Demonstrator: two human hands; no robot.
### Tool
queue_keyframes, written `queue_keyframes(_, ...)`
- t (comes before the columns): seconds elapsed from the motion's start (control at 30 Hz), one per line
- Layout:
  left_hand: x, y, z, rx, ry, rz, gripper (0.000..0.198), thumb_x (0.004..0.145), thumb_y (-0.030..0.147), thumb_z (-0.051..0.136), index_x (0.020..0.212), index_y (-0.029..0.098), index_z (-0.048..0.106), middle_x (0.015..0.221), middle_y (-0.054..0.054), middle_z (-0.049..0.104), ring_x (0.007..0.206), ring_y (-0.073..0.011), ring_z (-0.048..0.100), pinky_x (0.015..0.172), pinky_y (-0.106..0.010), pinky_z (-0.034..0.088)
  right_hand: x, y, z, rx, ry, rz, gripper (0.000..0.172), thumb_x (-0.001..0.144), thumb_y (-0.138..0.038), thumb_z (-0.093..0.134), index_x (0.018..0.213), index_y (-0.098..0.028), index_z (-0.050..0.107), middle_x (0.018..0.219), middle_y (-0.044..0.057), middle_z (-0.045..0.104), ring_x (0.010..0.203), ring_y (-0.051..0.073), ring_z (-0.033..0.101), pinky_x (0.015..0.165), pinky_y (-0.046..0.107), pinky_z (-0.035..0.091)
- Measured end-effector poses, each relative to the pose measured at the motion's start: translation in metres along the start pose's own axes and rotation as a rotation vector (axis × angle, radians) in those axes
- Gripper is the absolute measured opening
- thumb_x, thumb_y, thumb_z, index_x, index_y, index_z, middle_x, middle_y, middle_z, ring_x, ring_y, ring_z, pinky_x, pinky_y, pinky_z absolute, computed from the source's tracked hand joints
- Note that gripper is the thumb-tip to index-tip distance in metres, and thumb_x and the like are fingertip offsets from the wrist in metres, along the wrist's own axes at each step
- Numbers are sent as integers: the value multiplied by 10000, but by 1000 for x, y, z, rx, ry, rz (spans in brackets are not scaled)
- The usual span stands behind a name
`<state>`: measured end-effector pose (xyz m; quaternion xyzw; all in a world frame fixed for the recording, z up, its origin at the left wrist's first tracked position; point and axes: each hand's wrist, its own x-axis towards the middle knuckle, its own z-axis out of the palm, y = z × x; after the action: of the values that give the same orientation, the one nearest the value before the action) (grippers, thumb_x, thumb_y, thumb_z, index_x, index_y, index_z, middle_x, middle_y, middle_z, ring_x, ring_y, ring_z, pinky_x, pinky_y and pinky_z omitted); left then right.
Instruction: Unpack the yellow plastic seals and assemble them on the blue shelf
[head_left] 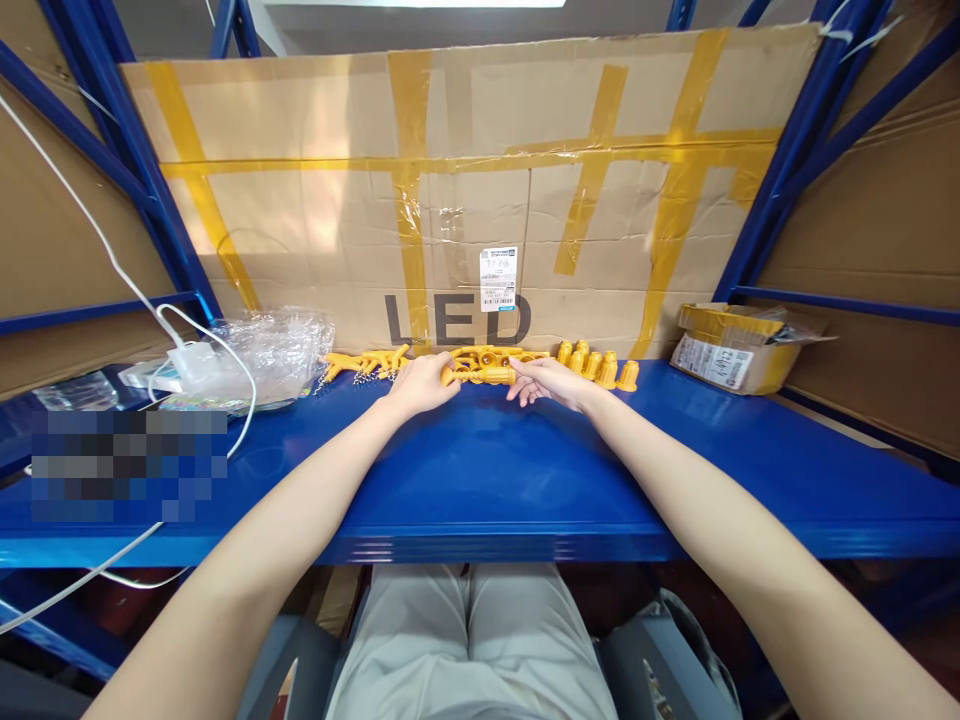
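Note:
Yellow plastic parts lie in a row along the back of the blue shelf (480, 470). My left hand (425, 385) has its fingers closed at the left end of a yellow cylindrical part (491, 375). My right hand (546, 382) is at that part's right end, its lower fingers apart and its thumb and index finger near the tip. To the left are yellow branched pieces (375, 362) with small chains. Several yellow bell-shaped pieces (607, 370) stand upright to the right of my right hand.
A large taped cardboard sheet (337, 230) rises behind the shelf. Clear plastic packaging (277, 345), a white adapter (196, 365) and its cables are at the left. A small open carton (739, 350) sits at the back right. Blue posts frame both sides.

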<state>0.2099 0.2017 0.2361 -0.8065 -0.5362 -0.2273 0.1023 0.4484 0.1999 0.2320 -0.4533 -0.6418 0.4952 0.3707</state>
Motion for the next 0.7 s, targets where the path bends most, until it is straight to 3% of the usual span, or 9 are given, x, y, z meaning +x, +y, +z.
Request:
queue_keyframes(0.2,1,-1,1,-12,-1,-32,321,796,436,525,1022,226,616,943,-68,715,909,-268,656,782,-346,483,-1,-3,2,-26,-48,106,560,928,-615,391,779,-123,613,701,129,728,457,117,609,414,188,439)
queue_keyframes(0.4,2,-5,1,-27,7,-24,319,798,439,527,1015,226,622,945,-70,712,902,-265,654,796,-349,481,-6,-4,-3,-22,-115,31,316,882,-427,630,829,-116,648,758,100,735,541,99,630,475,159,471)
queue_keyframes(0.53,1,-5,0,-15,25,-17,316,799,430,526,1022,225,618,953,-71,711,908,-269,653,784,-347,484,-4,-3,-2,-51,-113,44,390,913,-457,572,807,-94,666,621,83,687,494,99,606,452,166,462)
queue_keyframes(0.7,1,-5,0,21,4,-20,315,795,421,518,1022,224,613,981,-78,708,914,-277,654,765,-347,484,-4,-2,2,-21,-30,18,219,868,-302,670,999,-139,605,847,74,729,565,104,651,510,186,510)
